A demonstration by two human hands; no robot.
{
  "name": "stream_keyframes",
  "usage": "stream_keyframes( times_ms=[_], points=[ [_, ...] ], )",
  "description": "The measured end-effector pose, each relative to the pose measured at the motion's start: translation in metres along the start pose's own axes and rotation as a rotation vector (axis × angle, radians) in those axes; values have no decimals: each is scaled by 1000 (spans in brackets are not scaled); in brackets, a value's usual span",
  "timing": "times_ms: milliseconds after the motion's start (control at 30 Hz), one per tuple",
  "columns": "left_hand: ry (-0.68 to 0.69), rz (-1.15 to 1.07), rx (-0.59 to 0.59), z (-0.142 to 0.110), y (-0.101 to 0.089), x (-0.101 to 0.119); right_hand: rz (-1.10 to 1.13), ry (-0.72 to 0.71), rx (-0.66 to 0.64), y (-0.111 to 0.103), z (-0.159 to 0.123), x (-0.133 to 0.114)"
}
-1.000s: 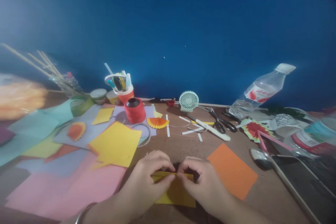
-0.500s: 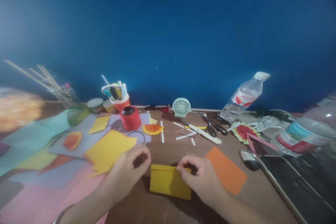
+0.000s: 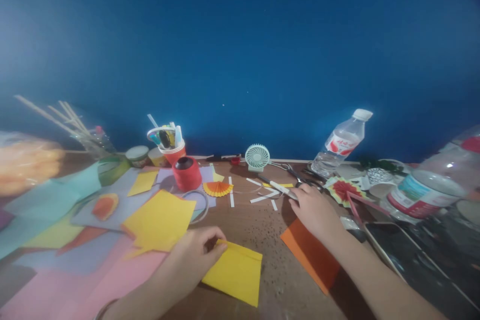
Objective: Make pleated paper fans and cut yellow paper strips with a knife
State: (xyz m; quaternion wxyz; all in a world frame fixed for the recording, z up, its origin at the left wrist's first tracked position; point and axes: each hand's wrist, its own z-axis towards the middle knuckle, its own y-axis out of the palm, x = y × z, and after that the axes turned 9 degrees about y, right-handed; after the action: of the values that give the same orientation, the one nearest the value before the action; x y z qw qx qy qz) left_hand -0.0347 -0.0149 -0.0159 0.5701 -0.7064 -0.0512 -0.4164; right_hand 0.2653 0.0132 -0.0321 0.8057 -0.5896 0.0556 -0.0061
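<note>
A folded yellow paper (image 3: 236, 272) lies on the brown table (image 3: 255, 222) close to me. My left hand (image 3: 197, 252) pinches its upper left corner. My right hand (image 3: 315, 210) reaches out to the far right, over an orange sheet (image 3: 311, 255). Its fingers lie on the near end of a white-handled tool (image 3: 279, 187) and cover the handles of the black scissors (image 3: 290, 172). Whether those fingers grip either one is hidden.
Coloured sheets (image 3: 161, 220) cover the left side. Behind stand a red spool (image 3: 186, 172), a pen cup (image 3: 170, 145), a small fan (image 3: 257, 156) and a water bottle (image 3: 339, 142). A paper pinwheel (image 3: 343, 190), jars (image 3: 423, 192) and a dark tablet (image 3: 412, 260) crowd the right.
My right hand let go of the yellow paper and moved up and right to the tools. My left hand came back onto the paper's corner and the paper turned slightly.
</note>
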Motion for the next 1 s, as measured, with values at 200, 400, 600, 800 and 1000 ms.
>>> stream_keyframes(
  times_ms=[200, 400, 600, 800, 1000],
  points=[
    [343, 528, 59, -7, 7, 4, -128, 12, 33, 0, -3, -1],
    [334, 609, -134, -22, 22, 28, -17, 104, 25, -12, -9, -5],
    [180, 607, -92, -18, 19, 26, 358, -208, -235, -31, -20, -8],
    [157, 610, 31, -15, 11, 13, 576, -380, -409, -30, -22, -6],
    [178, 594, 57, -16, 13, 6, 573, -330, -430, -21, -22, -3]
  ],
)
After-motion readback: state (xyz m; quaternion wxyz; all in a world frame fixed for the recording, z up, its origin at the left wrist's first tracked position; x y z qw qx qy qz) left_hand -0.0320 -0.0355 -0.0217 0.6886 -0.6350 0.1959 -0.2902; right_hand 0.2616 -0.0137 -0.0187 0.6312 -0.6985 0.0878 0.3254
